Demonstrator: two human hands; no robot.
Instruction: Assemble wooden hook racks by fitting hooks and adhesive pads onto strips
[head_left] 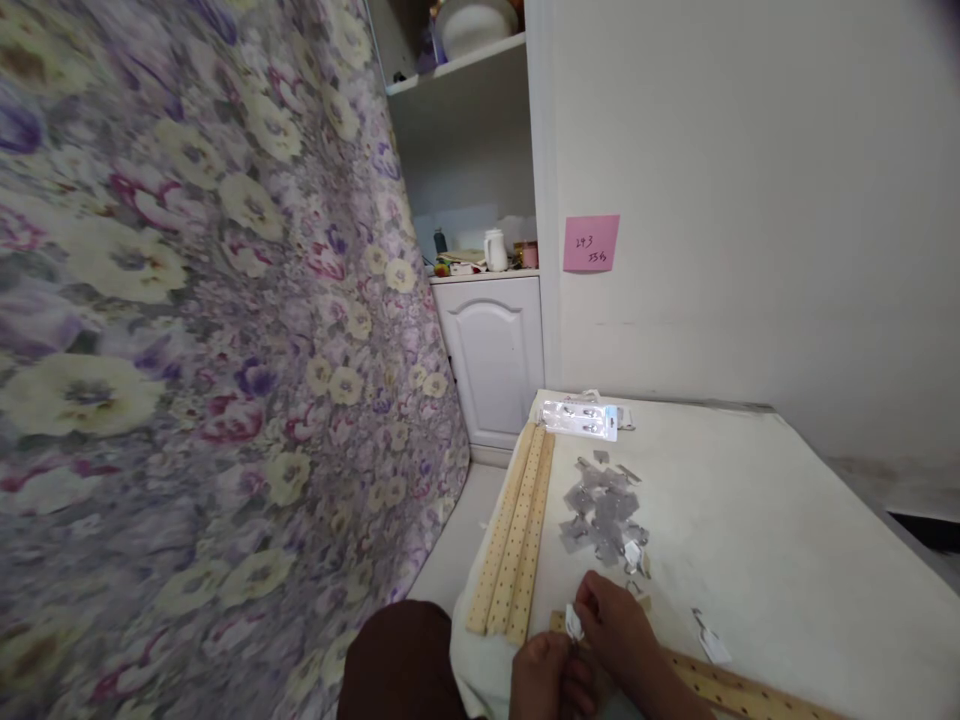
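Both my hands are close together at the near edge of the table, over a perforated wooden strip [739, 688]. My right hand [613, 625] pinches a small white-backed metal hook [574, 622] at its fingertips. Just below it, my left hand [541, 675] is closed with its fingers curled by the lower end of the hook; what it grips is hidden. Beyond my hands lies a loose pile of grey, clear-looking hook plates [606, 510]. A separate hook with a white tag [709, 640] lies to the right of my right hand.
Several perforated wooden strips [517, 540] lie side by side along the table's left edge. A clear plastic package [579, 420] rests at the far end of the white-covered table [750, 500]. A floral curtain [225, 350] hangs at left; a white cabinet [491, 350] stands behind.
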